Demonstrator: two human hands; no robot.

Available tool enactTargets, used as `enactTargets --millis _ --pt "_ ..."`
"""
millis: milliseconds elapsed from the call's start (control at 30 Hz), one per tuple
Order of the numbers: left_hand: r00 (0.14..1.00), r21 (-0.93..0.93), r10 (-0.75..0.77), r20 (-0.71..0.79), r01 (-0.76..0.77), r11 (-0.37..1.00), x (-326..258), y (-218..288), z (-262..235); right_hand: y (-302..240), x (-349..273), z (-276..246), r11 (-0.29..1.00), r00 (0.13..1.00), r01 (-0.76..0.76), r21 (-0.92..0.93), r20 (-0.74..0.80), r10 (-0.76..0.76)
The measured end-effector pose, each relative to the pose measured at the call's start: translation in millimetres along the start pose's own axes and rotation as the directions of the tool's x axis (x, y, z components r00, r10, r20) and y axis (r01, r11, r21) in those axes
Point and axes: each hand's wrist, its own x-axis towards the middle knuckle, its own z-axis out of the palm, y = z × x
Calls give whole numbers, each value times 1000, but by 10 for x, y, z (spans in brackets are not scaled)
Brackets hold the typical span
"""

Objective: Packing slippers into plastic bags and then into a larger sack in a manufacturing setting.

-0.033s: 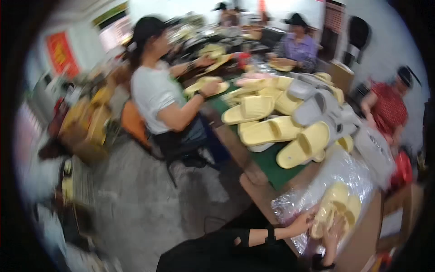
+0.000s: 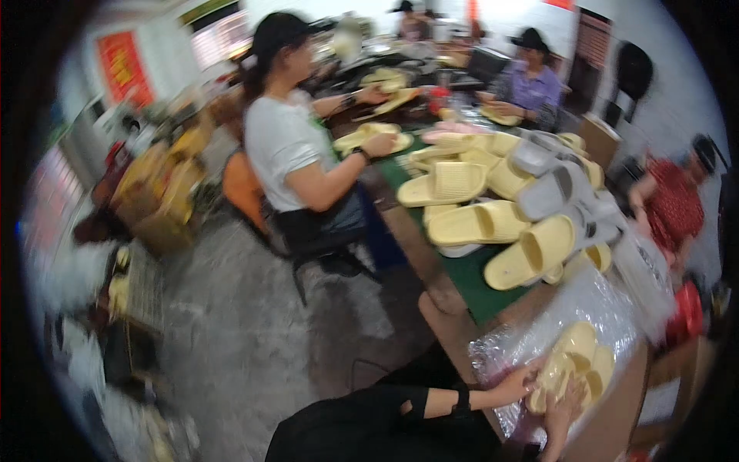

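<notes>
A pair of pale yellow slippers (image 2: pixel 579 344) lies on clear plastic wrapping (image 2: pixel 493 356) at the near right of the table. Whether a bag encloses the pair is blurred. My left hand (image 2: pixel 522 383) has its fingers curled on the left edge of the pair. My right hand (image 2: pixel 566 402) rests over the near part, its fingers spread on the slippers. Just beyond the plastic rises a heap of yellow slippers (image 2: pixel 479 223) and grey slippers (image 2: pixel 548 191), lying on a green mat (image 2: pixel 486 302).
A person in a white shirt (image 2: pixel 289 154) sits at the table's left side, handling yellow slippers. Farther off sits a person in purple (image 2: pixel 531 91); at right, one in red (image 2: pixel 668 202). Cardboard boxes (image 2: pixel 677 385) stand right of the table. Yellow bundles (image 2: pixel 165 192) are piled at left.
The whole view has shifted, so the room and slipper heap appear farther right. Both hands stay at the same pair, with the right hand's fingers looking slightly more spread.
</notes>
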Motion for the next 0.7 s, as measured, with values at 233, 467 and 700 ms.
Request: enactTargets --millis 233,467,700 --pt "957 136 281 -74 -269 953 -158 48 45 -137 -479 -115 894 910 414 -171 71 -408" --pt "946 188 323 -30 -312 931 -113 6 92 5 -23 180 955 951 164 -247 -219 -220" --pt "949 87 303 -84 -296 951 -204 119 41 116 -163 -10 919 882 392 45 -304 -361"
